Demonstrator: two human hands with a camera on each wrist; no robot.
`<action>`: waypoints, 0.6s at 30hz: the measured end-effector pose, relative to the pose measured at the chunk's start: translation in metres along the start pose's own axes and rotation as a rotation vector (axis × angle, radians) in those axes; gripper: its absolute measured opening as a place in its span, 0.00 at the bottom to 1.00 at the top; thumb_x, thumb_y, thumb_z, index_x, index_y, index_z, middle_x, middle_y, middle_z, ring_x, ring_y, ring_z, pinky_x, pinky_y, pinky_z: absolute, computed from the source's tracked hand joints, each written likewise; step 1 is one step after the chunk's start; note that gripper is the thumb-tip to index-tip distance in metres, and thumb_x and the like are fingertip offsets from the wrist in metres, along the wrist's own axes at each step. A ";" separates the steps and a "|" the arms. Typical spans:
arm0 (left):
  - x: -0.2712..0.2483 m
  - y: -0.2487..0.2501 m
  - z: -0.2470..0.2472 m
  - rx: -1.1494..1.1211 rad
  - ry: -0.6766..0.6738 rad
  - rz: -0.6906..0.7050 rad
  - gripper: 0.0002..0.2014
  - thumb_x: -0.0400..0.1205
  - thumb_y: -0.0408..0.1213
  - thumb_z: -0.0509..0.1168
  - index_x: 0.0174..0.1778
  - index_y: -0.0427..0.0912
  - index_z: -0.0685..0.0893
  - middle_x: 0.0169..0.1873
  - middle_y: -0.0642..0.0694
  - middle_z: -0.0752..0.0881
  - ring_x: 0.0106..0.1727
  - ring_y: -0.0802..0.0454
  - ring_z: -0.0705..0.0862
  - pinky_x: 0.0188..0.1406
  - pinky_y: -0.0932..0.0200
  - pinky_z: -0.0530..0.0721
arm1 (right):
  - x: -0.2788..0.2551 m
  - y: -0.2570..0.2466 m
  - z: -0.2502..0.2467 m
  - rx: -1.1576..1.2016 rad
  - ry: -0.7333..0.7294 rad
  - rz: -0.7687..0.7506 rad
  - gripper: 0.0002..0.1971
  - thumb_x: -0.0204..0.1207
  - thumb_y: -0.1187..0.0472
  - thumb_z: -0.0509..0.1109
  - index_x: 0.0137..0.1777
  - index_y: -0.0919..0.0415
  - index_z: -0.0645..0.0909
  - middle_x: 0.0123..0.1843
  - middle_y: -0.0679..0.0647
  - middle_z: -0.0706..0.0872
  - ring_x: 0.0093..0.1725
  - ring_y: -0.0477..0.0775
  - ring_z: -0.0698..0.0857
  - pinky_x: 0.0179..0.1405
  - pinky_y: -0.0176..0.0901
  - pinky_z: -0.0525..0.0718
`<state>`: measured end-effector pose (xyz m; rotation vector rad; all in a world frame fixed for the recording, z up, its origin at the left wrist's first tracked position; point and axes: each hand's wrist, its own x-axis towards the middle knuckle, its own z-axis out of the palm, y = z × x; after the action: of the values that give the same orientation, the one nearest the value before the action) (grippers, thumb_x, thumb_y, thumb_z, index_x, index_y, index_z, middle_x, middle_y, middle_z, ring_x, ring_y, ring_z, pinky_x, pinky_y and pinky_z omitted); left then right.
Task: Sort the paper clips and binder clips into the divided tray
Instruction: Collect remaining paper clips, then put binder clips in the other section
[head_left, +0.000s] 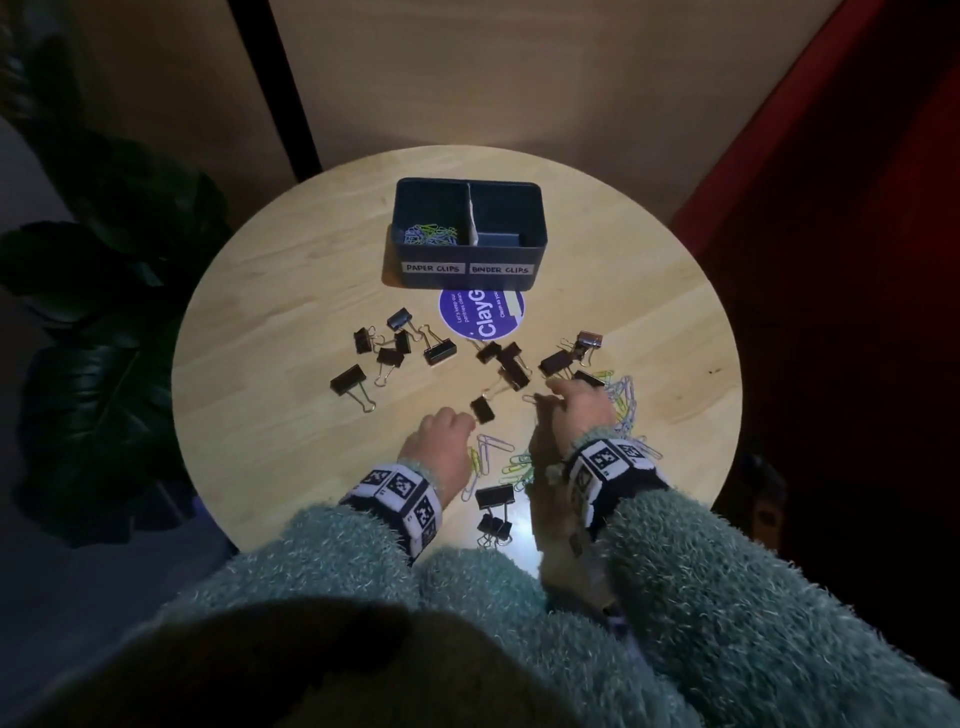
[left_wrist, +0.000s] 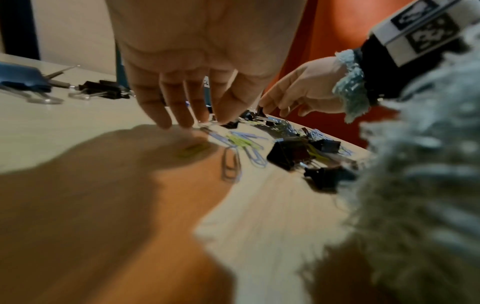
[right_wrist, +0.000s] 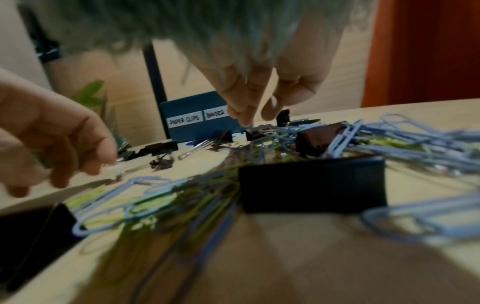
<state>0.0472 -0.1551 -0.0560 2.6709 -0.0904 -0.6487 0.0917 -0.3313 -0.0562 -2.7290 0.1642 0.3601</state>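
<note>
A dark divided tray (head_left: 426, 280) stands at the back of the round table, labelled PAPER CLIPS on the left and BINDER CLIPS on the right. Coloured paper clips (head_left: 431, 235) lie in its left compartment. Black binder clips (head_left: 395, 348) are scattered mid-table, and loose paper clips (head_left: 623, 400) are heaped by my right wrist. My left hand (head_left: 467, 422) pinches the wire handle of a small binder clip (head_left: 482, 409), which rests on the table. My right hand (head_left: 545, 399) has curled fingertips on another binder clip (left_wrist: 261, 112) in the central cluster.
A purple round sticker (head_left: 480, 314) lies in front of the tray. Two binder clips (head_left: 494, 496) sit near the table's front edge between my wrists. A dark plant (head_left: 104, 312) stands off the left edge, a red surface (head_left: 831, 208) off the right.
</note>
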 end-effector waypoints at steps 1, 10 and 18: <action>0.001 0.004 0.002 0.028 0.025 0.074 0.25 0.82 0.34 0.60 0.76 0.48 0.66 0.73 0.47 0.70 0.73 0.48 0.69 0.74 0.49 0.71 | -0.001 0.004 -0.001 0.011 0.028 0.033 0.19 0.80 0.64 0.62 0.71 0.51 0.76 0.73 0.52 0.77 0.71 0.57 0.71 0.72 0.53 0.68; 0.042 0.003 -0.017 0.377 -0.162 0.059 0.35 0.84 0.59 0.47 0.83 0.47 0.46 0.84 0.47 0.43 0.84 0.43 0.41 0.80 0.33 0.40 | -0.003 0.033 0.002 -0.116 0.173 0.157 0.24 0.80 0.57 0.62 0.77 0.52 0.67 0.80 0.53 0.66 0.80 0.61 0.59 0.75 0.56 0.61; 0.056 0.049 -0.006 0.269 -0.087 0.254 0.34 0.85 0.49 0.55 0.83 0.49 0.46 0.84 0.50 0.43 0.84 0.47 0.42 0.82 0.40 0.42 | 0.006 0.035 0.006 -0.154 -0.123 0.221 0.32 0.84 0.42 0.47 0.84 0.54 0.47 0.86 0.56 0.46 0.84 0.65 0.45 0.80 0.68 0.49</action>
<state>0.1011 -0.2070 -0.0558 2.8143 -0.5686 -0.7112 0.0906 -0.3614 -0.0754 -2.8353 0.4223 0.6244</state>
